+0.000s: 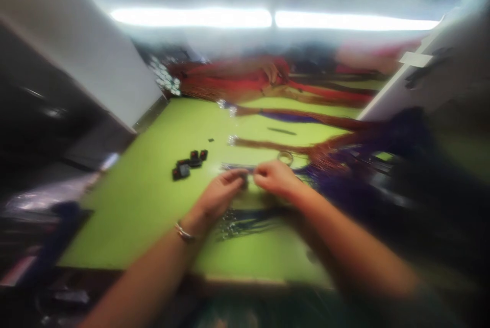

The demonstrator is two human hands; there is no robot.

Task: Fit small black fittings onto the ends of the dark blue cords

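Over the middle of the green table (145,216), my two hands are close together with their fingertips almost meeting. My left hand (224,190) is closed in a pinch on a small dark piece (245,180), too blurred to identify. Fingers curled, my right hand (277,177) is pinched shut just to its right; what it holds is hidden. Behind the hands lies a thin bundle of dark wires (250,168). Nearer me, under the hands, is a bundle of blue-black wires (248,221) with shiny metal ends. To the left sit several black connectors (189,163) with red parts.
A roll of tape (285,158) lies behind my right hand. Brown wire bundles (268,145) with clear-wrapped ends run rightward to a blue wire heap (344,170). Across the table, a co-worker's hand (271,70) rests near red wires. White panels (111,62) flank the table.
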